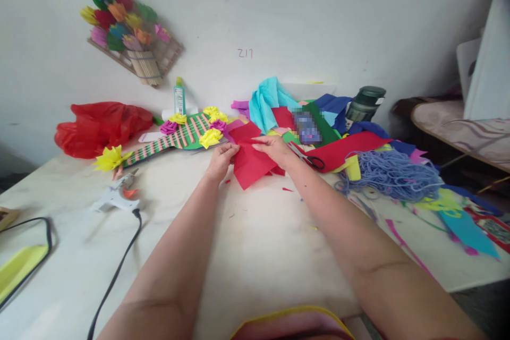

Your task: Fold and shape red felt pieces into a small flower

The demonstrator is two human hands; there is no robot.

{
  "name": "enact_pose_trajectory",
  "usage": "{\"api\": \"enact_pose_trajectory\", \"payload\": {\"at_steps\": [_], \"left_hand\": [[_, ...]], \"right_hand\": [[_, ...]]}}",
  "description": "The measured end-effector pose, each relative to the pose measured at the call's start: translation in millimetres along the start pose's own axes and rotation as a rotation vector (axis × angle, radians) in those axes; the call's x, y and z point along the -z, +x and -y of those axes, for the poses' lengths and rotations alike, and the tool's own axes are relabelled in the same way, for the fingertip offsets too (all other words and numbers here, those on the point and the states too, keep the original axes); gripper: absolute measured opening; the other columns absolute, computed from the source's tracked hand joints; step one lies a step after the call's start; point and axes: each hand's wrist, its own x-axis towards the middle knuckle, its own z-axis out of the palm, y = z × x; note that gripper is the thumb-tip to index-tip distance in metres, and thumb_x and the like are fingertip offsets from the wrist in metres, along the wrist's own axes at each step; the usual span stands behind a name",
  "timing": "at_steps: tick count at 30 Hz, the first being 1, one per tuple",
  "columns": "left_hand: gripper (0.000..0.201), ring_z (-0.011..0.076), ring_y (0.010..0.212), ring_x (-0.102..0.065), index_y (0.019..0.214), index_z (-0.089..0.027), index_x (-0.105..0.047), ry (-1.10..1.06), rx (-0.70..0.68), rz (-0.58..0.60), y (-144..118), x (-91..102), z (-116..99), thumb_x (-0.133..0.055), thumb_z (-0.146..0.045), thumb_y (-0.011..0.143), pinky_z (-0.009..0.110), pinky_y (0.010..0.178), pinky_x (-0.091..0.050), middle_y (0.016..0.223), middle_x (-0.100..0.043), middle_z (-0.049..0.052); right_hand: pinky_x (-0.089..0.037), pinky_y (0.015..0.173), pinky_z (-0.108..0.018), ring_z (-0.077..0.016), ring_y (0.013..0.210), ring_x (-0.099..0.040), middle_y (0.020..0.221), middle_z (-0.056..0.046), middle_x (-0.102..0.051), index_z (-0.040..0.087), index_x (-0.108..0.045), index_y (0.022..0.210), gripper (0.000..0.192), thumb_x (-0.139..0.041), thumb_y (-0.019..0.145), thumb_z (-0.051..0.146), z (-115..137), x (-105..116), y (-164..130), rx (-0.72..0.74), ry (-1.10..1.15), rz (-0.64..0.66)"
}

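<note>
Red paper [255,164] was over the pale table [255,255], white wall [207,21] behind. Left hand [222,161] and right hand [274,150] both pinched it, fingers closed, hands a little apart. Scissors [316,161] lay just beside the right hand, yarn [394,174] farther right; open room ran nearside, small scraps [287,189] aside.

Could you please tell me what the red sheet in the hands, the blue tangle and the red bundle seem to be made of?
Red sheet: probably matt paper, perhaps crepe; it looks thin, with creases and straight edges.
Blue tangle: likely dull yarn, judging by its many looping strands.
Red bundle: probably thin plastic, with a slight sheen on its wrinkled folds.
</note>
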Motion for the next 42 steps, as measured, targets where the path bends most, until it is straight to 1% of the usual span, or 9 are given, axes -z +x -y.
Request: {"api": "enact_pose_trajectory", "payload": {"at_steps": [3,7,14,19,26,29,32,37,42], "left_hand": [[0.024,0.0063,0.043,-0.039,0.058,-0.016,-0.052,-0.082,0.03,0.028,0,-0.5,-1,-0.069,-0.033,0.06,0.021,0.044,-0.027,0.05,-0.048,-0.003],[0.021,0.0072,0.045,-0.043,0.06,-0.016,-0.055,-0.167,0.049,0.017,-1,-1.4,-1,-0.07,-0.031,0.059,0.021,0.046,-0.031,0.052,-0.05,-0.003],[0.02,0.0071,0.044,-0.043,0.059,-0.016,-0.054,-0.161,0.042,-0.031,-1,-2.5,-2,-0.069,-0.029,0.056,0.021,0.044,-0.03,0.052,-0.051,-0.003],[0.022,0.0061,0.043,-0.041,0.058,-0.016,-0.053,-0.177,0.042,-0.044,-1,-3.7,-3,-0.07,-0.028,0.055,0.02,0.043,-0.028,0.049,-0.049,-0.004],[0.022,0.0078,0.045,-0.047,0.059,-0.016,-0.052,-0.203,0.062,-0.025,-2,-5.2,-5,-0.069,-0.029,0.056,0.02,0.045,-0.035,0.051,-0.053,-0.003],[0.021,0.0083,0.042,-0.046,0.057,-0.017,-0.049,-0.219,0.102,-0.035,-1,-5.6,-7,-0.065,-0.03,0.059,0.021,0.043,-0.034,0.047,-0.05,-0.004],[0.022,0.0096,0.043,-0.048,0.059,-0.016,-0.053,-0.235,0.147,-0.021,-1,-6.4,-8,-0.064,-0.036,0.062,0.022,0.045,-0.036,0.048,-0.052,-0.002],[0.032,0.0073,0.046,-0.046,0.057,-0.015,-0.053,-0.155,0.063,0.003,-2,-6.6,-5,-0.075,-0.037,0.059,0.021,0.045,-0.033,0.052,-0.055,-0.001],[0.039,0.0054,0.042,-0.037,0.053,-0.015,-0.05,-0.005,-0.004,0.022,0,-4.6,-2,-0.073,-0.045,0.062,0.02,0.042,-0.025,0.048,-0.048,-0.003]], "right_hand": [[-0.047,0.085,-0.03,-0.0137,0.088,-0.063,0.096,-0.001,-0.071,0.024,-0.072,0.094,0.026,-0.064,0.069,0.022,2,1,-1,0.047,-0.028,0.016],[-0.047,0.084,-0.03,-0.0138,0.088,-0.063,0.095,-0.001,-0.072,0.024,-0.073,0.091,0.027,-0.057,0.07,0.016,1,2,-2,0.068,-0.058,0.039],[-0.047,0.086,-0.029,-0.014,0.086,-0.064,0.086,0.001,-0.073,0.024,-0.074,0.084,0.03,-0.052,0.069,0.011,4,3,-3,0.128,-0.155,0.066],[-0.047,0.085,-0.03,-0.0152,0.085,-0.064,0.086,-0.001,-0.073,0.023,-0.075,0.083,0.03,-0.052,0.068,0.009,8,3,-4,0.134,-0.239,0.064],[-0.048,0.082,-0.029,-0.0151,0.082,-0.064,0.086,0.0,-0.073,0.023,-0.075,0.084,0.034,-0.049,0.069,0.007,11,3,-5,0.166,-0.371,0.078],[-0.047,0.082,-0.029,-0.015,0.081,-0.064,0.084,0.0,-0.073,0.024,-0.075,0.084,0.035,-0.05,0.068,0.005,13,2,-5,0.174,-0.383,0.073],[-0.047,0.08,-0.029,-0.0145,0.079,-0.062,0.083,0.0,-0.073,0.024,-0.075,0.084,0.035,-0.05,0.068,0.005,12,1,-5,0.179,-0.395,0.068],[-0.046,0.076,-0.028,-0.0146,0.075,-0.06,0.082,-0.001,-0.072,0.022,-0.075,0.086,0.034,-0.051,0.068,0.007,11,2,-4,0.184,-0.426,0.094],[-0.043,0.085,-0.029,-0.0169,0.085,-0.061,0.082,0.0,-0.071,0.021,-0.075,0.085,0.028,-0.051,0.072,0.016,17,5,-7,0.157,-0.338,0.146]]}}
